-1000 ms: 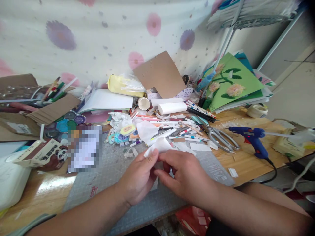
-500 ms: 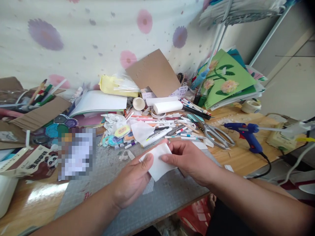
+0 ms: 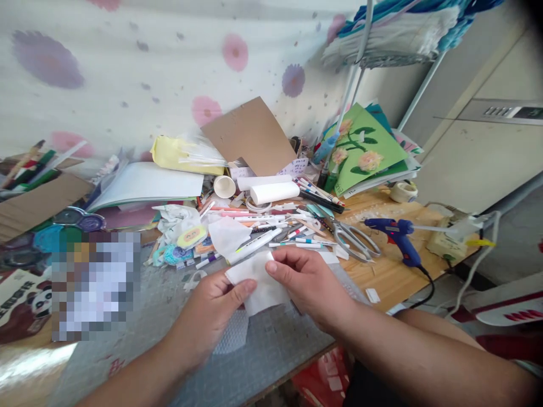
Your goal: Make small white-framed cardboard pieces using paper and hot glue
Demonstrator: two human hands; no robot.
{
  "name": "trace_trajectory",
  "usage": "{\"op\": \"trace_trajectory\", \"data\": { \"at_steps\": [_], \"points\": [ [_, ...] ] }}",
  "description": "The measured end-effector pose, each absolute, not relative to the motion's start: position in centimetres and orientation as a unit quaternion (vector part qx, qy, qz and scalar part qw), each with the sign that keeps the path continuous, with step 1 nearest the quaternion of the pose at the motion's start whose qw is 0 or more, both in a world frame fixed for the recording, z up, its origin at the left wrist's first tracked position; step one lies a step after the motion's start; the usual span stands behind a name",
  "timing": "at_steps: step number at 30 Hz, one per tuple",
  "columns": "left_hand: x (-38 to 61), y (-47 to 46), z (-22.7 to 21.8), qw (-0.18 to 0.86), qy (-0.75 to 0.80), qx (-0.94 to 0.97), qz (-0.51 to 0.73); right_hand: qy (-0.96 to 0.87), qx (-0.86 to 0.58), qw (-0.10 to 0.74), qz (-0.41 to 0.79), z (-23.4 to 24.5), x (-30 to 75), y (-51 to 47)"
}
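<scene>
We pinch the white paper between thumb and fingers of left hand and right hand, above the grey mat; markers crowd just beyond, mat surface stretches leftward.

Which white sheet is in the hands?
The squarish white sheet, pinched by left hand and right hand; the fan-shaped white sheet lies beyond it among the markers, untouched.
</scene>
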State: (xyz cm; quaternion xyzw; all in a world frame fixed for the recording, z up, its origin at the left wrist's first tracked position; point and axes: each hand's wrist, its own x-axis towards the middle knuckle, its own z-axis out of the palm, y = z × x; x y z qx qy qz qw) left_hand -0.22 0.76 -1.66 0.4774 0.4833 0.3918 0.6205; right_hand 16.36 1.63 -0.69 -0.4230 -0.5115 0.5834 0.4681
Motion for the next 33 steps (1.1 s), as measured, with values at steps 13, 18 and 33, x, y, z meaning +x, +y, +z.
{"op": "trace_trajectory", "data": {
  "at_steps": [13, 18, 33],
  "points": [
    [-0.6, 0.9, -2.7, 0.626, 0.485, 0.468, 0.392, -0.581, -0.52, 0.34, 0.526, -1.1, 17.5, 0.7],
    [-0.2, 1.2, -1.4, 0.676, 0.467, 0.316, 0.475, -0.7, -0.618, 0.285, 0.216, -0.2, 23.1, 2.0],
    [-0.9, 1.5, -0.5, 0.726, 0.38, 0.171, 0.548, -0.602, -0.751, 0.249, 0.11, -1.3, 32.9, 5.5]
  ]
}}
